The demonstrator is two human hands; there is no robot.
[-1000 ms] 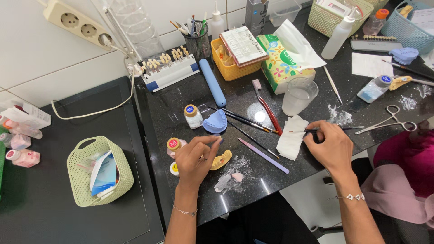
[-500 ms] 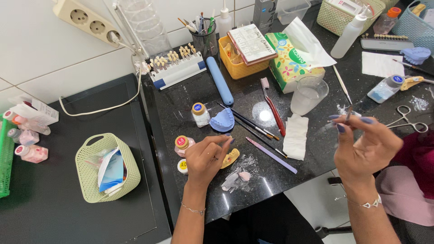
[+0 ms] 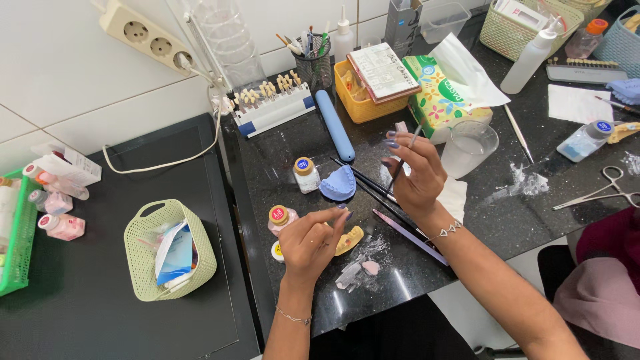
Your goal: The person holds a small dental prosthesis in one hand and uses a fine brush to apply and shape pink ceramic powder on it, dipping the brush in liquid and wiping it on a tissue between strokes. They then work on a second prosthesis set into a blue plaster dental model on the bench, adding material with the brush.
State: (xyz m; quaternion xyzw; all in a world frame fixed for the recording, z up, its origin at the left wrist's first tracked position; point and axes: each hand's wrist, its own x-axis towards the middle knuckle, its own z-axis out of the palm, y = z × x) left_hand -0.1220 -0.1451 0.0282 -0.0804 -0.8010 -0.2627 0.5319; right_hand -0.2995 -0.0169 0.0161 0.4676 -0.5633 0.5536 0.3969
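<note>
My left hand (image 3: 312, 241) rests on the dark countertop, fingertips touching a small yellow dental piece (image 3: 349, 240). My right hand (image 3: 415, 175) is raised above the counter and holds a thin brush (image 3: 404, 159) upright between thumb and fingers. A blue mould (image 3: 338, 183) lies just left of my right hand. Two small jars, one with a white lid (image 3: 306, 175) and one with a pink body (image 3: 279, 218), stand near my left hand. Pinkish powder smears (image 3: 361, 270) lie in front of my left hand.
Several brushes and a purple tool (image 3: 408, 236) lie under my right hand. Behind are a clear cup (image 3: 469, 147), a tissue pack (image 3: 443, 93), a yellow box (image 3: 363, 100), a blue tube (image 3: 334, 125) and a rack of tooth samples (image 3: 273, 107). A green basket (image 3: 171, 250) sits at left, scissors (image 3: 593, 190) at right.
My right hand has moved left from the right side of the counter to above the brushes, holding the thin brush upright. My left hand stays by the yellow piece.
</note>
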